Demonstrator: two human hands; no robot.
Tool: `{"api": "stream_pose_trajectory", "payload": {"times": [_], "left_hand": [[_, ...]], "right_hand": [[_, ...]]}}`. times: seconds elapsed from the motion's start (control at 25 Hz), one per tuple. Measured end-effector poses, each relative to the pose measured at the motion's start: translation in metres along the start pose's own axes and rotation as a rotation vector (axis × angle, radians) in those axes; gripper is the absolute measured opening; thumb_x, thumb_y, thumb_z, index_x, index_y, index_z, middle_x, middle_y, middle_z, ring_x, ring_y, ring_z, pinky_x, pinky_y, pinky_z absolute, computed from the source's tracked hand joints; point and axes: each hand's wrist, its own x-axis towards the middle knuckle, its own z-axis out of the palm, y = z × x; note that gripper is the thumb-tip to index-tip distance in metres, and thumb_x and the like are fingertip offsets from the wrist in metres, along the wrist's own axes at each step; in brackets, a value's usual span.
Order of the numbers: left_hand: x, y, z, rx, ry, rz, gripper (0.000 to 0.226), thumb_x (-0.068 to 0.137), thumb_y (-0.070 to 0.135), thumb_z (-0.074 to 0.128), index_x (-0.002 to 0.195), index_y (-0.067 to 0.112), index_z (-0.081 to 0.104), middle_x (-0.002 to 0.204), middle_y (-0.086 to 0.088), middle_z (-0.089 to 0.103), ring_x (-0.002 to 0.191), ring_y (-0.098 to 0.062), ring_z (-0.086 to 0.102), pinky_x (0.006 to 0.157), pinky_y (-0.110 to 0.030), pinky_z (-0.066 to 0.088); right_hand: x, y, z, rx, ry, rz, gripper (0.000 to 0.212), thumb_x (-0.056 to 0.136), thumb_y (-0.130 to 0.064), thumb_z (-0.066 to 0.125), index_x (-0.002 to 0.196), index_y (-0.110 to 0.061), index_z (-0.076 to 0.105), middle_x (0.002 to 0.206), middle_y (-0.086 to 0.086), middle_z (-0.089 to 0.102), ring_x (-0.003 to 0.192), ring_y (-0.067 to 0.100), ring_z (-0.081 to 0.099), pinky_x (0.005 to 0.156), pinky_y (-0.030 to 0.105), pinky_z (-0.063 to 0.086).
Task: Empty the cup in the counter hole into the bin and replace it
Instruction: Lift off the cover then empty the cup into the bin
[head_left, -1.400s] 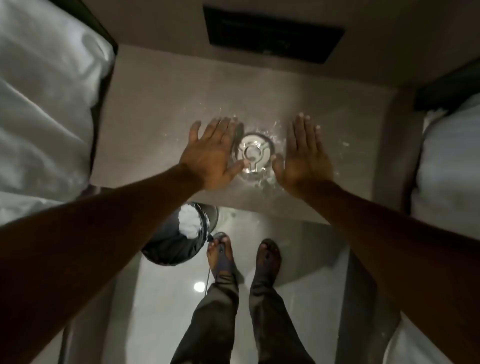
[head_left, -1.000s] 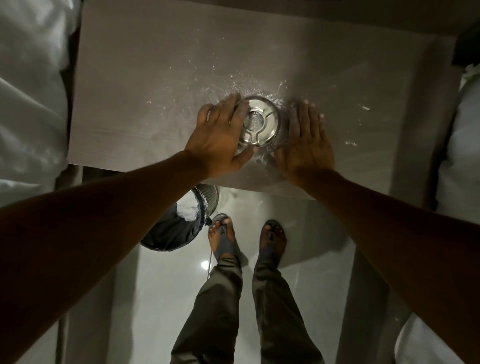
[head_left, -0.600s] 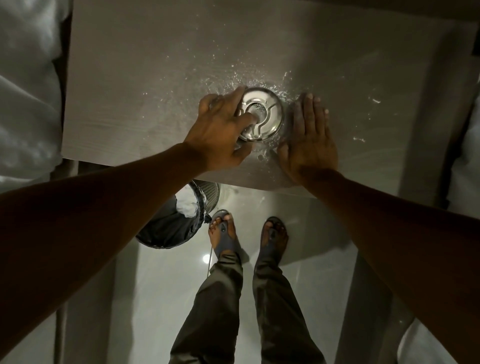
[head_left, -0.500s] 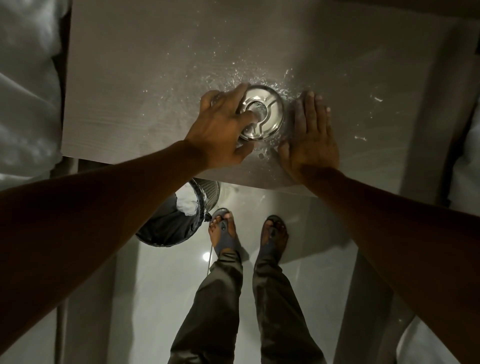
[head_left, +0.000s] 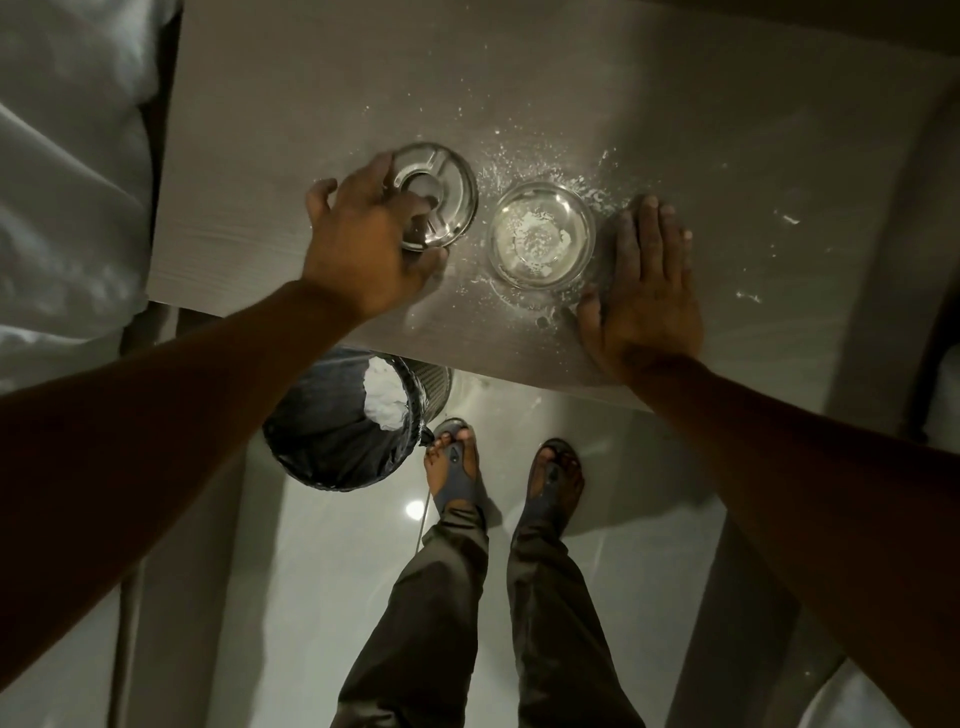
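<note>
A round metal cup (head_left: 541, 236) sits sunk in a hole in the grey counter (head_left: 311, 93), with white powder and scraps inside it. My left hand (head_left: 363, 249) grips a shiny metal lid (head_left: 441, 192) with a ring-shaped top, held just left of the cup. My right hand (head_left: 641, 291) lies flat on the counter, fingers together, touching the cup's right side. Below the counter's front edge stands a bin (head_left: 353, 426) with a black liner and white waste at its top.
White powder (head_left: 540, 161) is scattered on the counter around the hole. White bedding (head_left: 67, 171) lies at the left, more at the far right. My sandalled feet (head_left: 498, 467) stand on the glossy floor beside the bin.
My left hand took hold of the metal lid and lifted it off to the left, uncovering the cup in the hole. My right hand stayed flat beside it.
</note>
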Motion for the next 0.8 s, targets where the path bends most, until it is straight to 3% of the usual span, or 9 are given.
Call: {"api": "stream_pose_trajectory", "payload": {"times": [0.24,0.36,0.48,0.56,0.68,0.8], "left_hand": [[0.006,-0.003,0.005,-0.019,0.053,0.032,0.060,0.081,0.059,0.069,0.130,0.026,0.058,0.147,-0.007,0.045,0.135,-0.031,0.042,0.110,-0.054,0.022],[0.001,0.014,0.004,-0.025,0.120,0.248,0.055,0.083,0.049,0.070,0.131,0.022,0.061,0.145,-0.008,0.052,0.133,-0.034,0.042,0.106,-0.051,0.025],[-0.002,0.033,0.011,-0.075,0.083,0.520,0.034,0.091,0.029,0.068,0.122,0.017,0.071,0.128,-0.006,0.067,0.117,-0.036,0.053,0.096,-0.047,0.031],[0.002,0.038,0.016,-0.085,0.053,0.605,0.025,0.092,0.020,0.068,0.115,0.014,0.075,0.116,-0.004,0.072,0.108,-0.037,0.058,0.089,-0.047,0.034],[0.006,0.039,0.017,-0.109,0.052,0.633,0.023,0.091,0.010,0.068,0.112,0.011,0.076,0.105,-0.005,0.075,0.100,-0.040,0.061,0.083,-0.053,0.042],[-0.018,0.050,0.010,-0.182,0.092,0.597,0.026,0.092,0.008,0.065,0.115,0.012,0.076,0.109,-0.009,0.074,0.102,-0.039,0.062,0.089,-0.054,0.045]], "right_hand": [[0.003,0.000,0.001,-0.017,-0.002,-0.006,0.084,0.093,-0.046,0.038,0.159,0.000,0.014,0.168,0.024,0.010,0.156,0.037,0.005,0.127,0.050,0.005],[0.002,0.002,-0.001,-0.020,-0.004,0.005,0.084,0.093,-0.047,0.038,0.159,-0.001,0.014,0.168,0.023,0.010,0.156,0.037,0.005,0.127,0.050,0.004],[0.001,0.002,0.000,-0.007,0.021,-0.001,0.084,0.093,-0.048,0.036,0.159,0.000,0.016,0.167,0.024,0.012,0.156,0.037,0.007,0.126,0.051,0.006],[0.001,0.003,0.000,-0.009,0.026,-0.003,0.083,0.093,-0.049,0.035,0.158,0.000,0.017,0.167,0.024,0.013,0.156,0.038,0.008,0.126,0.051,0.007],[0.001,0.001,-0.002,-0.018,-0.001,-0.003,0.084,0.093,-0.049,0.033,0.159,0.000,0.015,0.168,0.023,0.010,0.156,0.037,0.005,0.126,0.051,0.006],[-0.002,0.005,-0.005,-0.011,-0.003,-0.009,0.087,0.091,-0.049,0.037,0.160,-0.003,0.013,0.168,0.023,0.008,0.156,0.038,0.005,0.126,0.051,0.005]]}}
